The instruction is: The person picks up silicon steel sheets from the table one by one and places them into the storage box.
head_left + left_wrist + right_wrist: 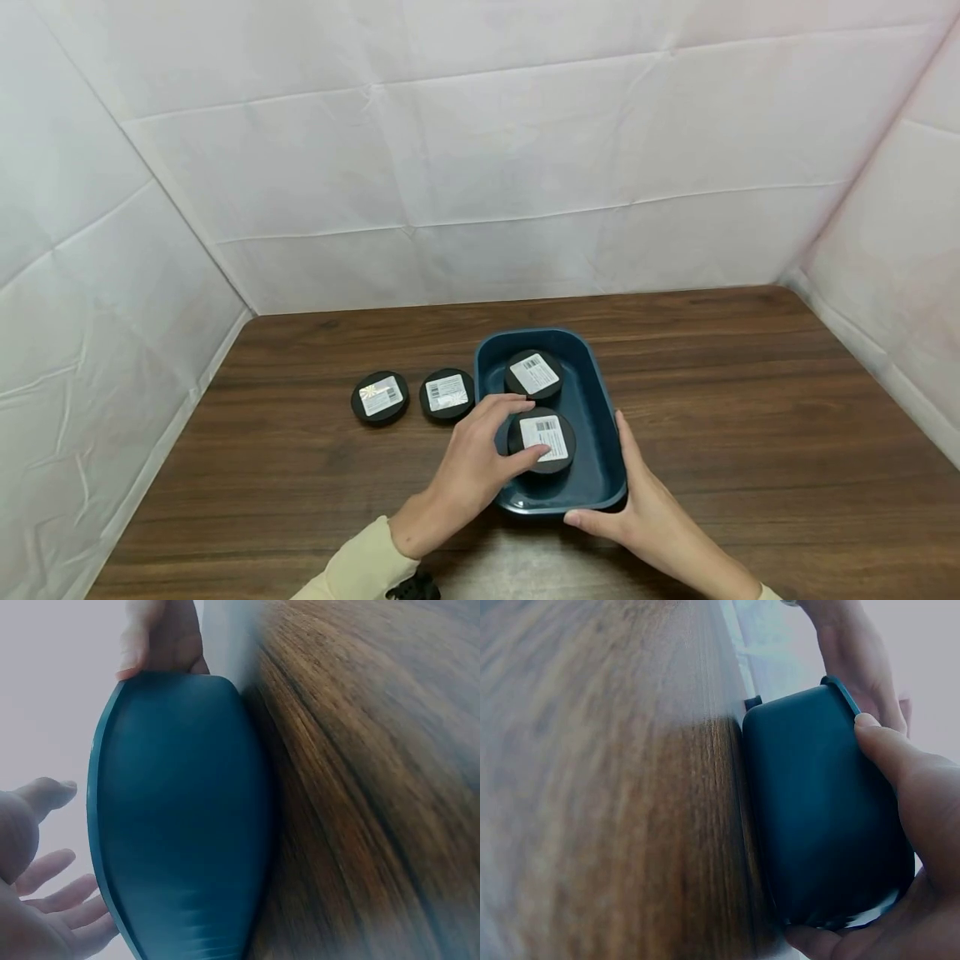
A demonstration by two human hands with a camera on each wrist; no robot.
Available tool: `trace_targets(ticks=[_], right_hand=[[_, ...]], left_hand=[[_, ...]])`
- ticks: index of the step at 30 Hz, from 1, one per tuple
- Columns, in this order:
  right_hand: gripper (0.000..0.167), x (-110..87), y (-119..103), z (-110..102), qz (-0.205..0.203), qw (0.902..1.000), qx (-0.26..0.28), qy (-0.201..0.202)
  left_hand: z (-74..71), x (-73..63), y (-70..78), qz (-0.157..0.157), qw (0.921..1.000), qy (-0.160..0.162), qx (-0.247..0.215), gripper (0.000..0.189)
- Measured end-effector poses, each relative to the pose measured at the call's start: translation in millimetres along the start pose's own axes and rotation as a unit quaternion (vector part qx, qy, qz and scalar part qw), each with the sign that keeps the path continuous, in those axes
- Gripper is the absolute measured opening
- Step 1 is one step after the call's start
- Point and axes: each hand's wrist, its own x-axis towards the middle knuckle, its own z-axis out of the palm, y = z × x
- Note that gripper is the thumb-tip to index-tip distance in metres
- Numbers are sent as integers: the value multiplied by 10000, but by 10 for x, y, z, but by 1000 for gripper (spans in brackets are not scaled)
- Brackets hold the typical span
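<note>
A dark blue rectangular tray [592,408] stands on the table and holds two flat black discs with white barcode labels. One labelled disc [556,371] lies toward the tray's far end, the other labelled disc [564,429] nearer. My left hand [472,454] reaches over the tray's left rim, thumb across the nearer disc and fingers spread. In the left wrist view the left hand [45,900] shows nothing between thumb and fingers; the tray wall hides the discs. My right hand [637,508] grips the tray's near right corner, its thumb at the near side and fingers along the right side.
Left of the tray, two more labelled black discs lie on the brown wooden table [712,400]: one disc [447,395] close beside the tray, another disc [380,398] farther left. White fabric walls [487,167] enclose the table's back and sides.
</note>
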Motion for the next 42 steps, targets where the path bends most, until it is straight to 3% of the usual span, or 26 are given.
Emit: trace_targets(ticks=[11, 17, 22, 32, 42], right_hand=[[135, 13, -14, 4, 100, 9998, 159, -54], [136, 22, -14, -11, 216, 9993, 261, -168], [137, 30, -14, -15, 423, 9983, 280, -278], [137, 33, -15, -26, 481, 9979, 290, -321], [137, 34, -13, -26, 477, 9981, 250, -283]], left_hand=[[-71, -51, 8, -20, 9990, 402, 184, 39], [-150, -82, 5, -136, 9985, 482, 230, 43], [-187, -167, -40, -17, 9968, 625, 492, 48], [-256, -268, -102, -277, 9972, 488, 488, 61], [-290, -295, -162, -165, 9955, 624, 698, 67]])
